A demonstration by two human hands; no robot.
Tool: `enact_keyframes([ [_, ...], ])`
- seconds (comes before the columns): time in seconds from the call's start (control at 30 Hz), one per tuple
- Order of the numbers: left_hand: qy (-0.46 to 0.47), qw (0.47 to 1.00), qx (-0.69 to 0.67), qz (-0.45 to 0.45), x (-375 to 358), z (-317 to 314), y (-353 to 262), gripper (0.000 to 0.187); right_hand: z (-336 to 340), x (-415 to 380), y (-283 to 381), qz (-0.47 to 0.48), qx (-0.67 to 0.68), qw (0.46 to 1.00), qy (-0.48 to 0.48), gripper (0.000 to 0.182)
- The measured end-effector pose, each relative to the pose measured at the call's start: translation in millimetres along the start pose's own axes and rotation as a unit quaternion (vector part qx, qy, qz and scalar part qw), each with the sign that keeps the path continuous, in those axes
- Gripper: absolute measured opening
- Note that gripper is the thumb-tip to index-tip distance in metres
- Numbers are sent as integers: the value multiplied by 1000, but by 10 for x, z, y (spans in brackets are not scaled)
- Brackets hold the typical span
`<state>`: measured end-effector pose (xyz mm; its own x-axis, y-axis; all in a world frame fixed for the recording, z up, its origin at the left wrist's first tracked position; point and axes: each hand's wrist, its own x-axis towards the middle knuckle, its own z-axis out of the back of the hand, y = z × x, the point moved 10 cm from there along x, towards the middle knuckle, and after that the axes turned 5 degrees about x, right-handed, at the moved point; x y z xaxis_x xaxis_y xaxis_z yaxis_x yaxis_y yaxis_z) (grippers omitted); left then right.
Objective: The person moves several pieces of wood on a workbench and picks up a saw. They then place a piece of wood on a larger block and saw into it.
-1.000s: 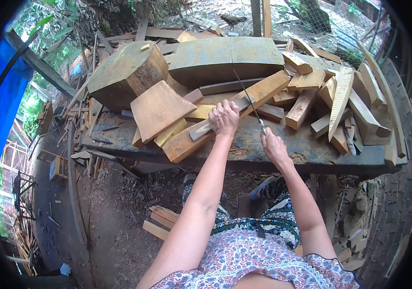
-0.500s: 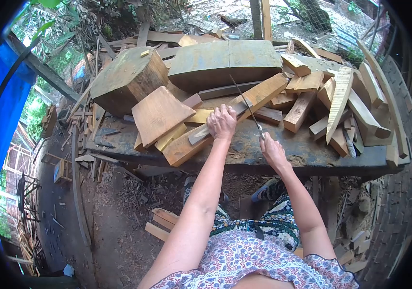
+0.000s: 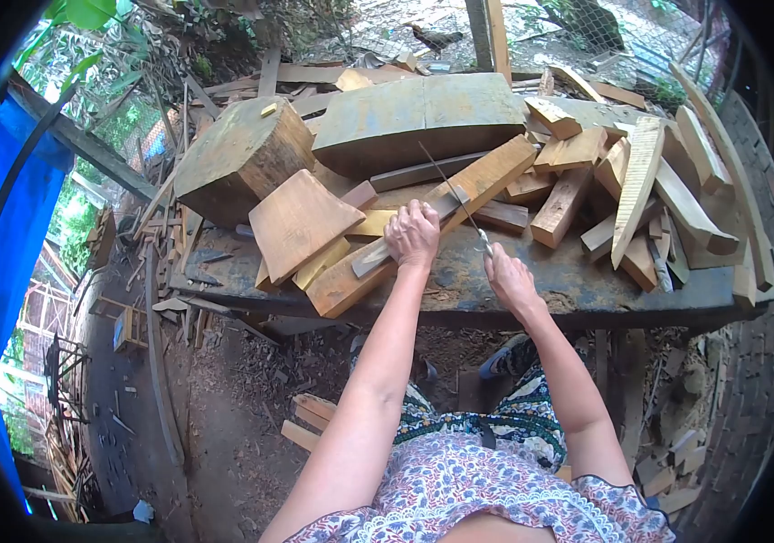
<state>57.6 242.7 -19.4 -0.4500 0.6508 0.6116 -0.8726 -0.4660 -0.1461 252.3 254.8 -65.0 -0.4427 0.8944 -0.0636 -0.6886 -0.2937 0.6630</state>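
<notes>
My left hand (image 3: 412, 234) is closed over a narrow grey-brown wood strip (image 3: 371, 259), pressing it onto a thick wooden beam (image 3: 506, 170) that lies slantwise on the workbench. In my right hand (image 3: 511, 277) is the pale handle of a handsaw (image 3: 442, 172), seen nearly edge-on. Its thin dark blade points away from me and crosses the strip near its far end, just right of my left hand. The blade's teeth are too small to make out. Left of the beam, a flared wood block (image 3: 301, 223) rests on yellowish pieces.
Two large timber blocks stand at the back of the workbench (image 3: 459, 294), one at the left (image 3: 233, 149) and a long one in the middle (image 3: 418, 113). Several offcuts (image 3: 577, 190) are heaped at the right. A blue tarp (image 3: 11, 217) hangs at far left.
The handsaw has shifted slightly, its blade tip now a little further left and its handle a bit further forward. My left hand stays on the strip. The whole view has moved slightly.
</notes>
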Motion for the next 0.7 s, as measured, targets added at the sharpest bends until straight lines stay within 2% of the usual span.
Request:
enact_keyframes([
  [0.43, 2, 1000, -1, 0, -8, 12, 3, 26, -69, -187, -117, -20, -3, 1000, -4, 23],
  [0.7, 2, 1000, -16, 5, -11, -2, 18, 28, 21, -16, 49, 4, -4, 1000, -10, 25],
])
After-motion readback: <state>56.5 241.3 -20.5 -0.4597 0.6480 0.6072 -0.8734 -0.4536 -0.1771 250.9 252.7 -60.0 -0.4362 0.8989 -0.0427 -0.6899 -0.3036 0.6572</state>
